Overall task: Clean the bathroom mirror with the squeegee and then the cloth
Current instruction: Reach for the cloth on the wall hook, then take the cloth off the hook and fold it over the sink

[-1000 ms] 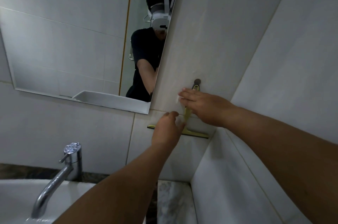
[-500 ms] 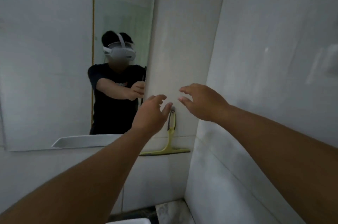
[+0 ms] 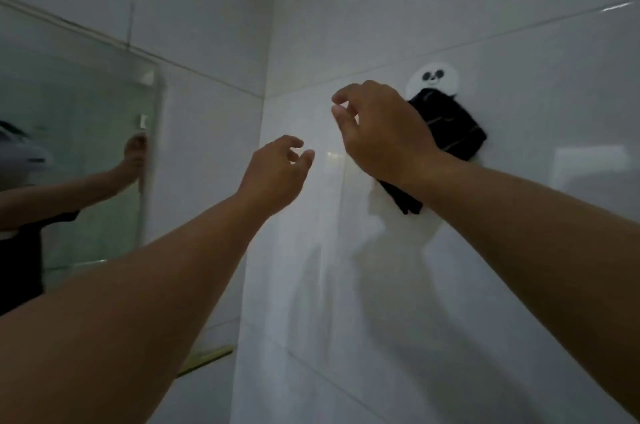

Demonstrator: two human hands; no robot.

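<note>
A black cloth [image 3: 457, 132] hangs on the right wall from a white panda-faced hook [image 3: 434, 77]. My right hand [image 3: 381, 132] is raised in front of the cloth's left part, fingers apart and empty, hiding part of it. My left hand [image 3: 273, 174] hovers lower and to the left near the wall corner, fingers loosely spread, holding nothing. The mirror [image 3: 79, 153] is on the left wall and reflects an arm. Only a yellow edge of the squeegee [image 3: 207, 359] shows low on the left wall, behind my left forearm.
White glossy tiles cover both walls, which meet in a corner [image 3: 256, 181] just left of my left hand. A small clip [image 3: 142, 120] sits on the mirror's right edge.
The view has swung up and to the right, from the hanging squeegee to the cloth on the right wall. Both hands left the squeegee and rose, empty, towards the cloth.
</note>
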